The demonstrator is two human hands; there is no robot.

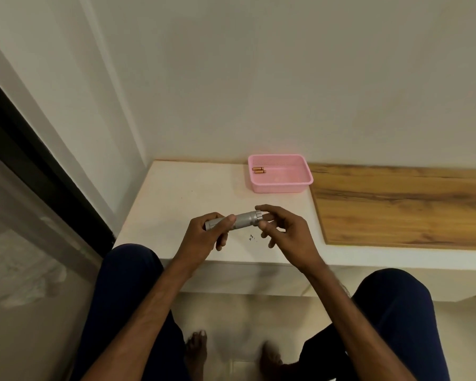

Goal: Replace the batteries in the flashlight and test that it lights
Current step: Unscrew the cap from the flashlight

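Note:
A short silver flashlight (245, 220) lies level between my two hands, a little above the white table top (176, 193). My left hand (204, 235) wraps its left end, thumb over the barrel. My right hand (283, 229) pinches the right end cap between thumb and forefinger, the other fingers spread. Two copper-coloured batteries (258, 170) lie side by side in the back-left corner of a pink plastic basket (283, 184) at the far side of the table.
A wooden panel (396, 204) continues the surface to the right of the basket. A few small dark specks (252, 237) lie on the table below the flashlight. White walls close the corner behind; a dark-framed glass door (25, 188) is at left. My knees flank the table's front edge.

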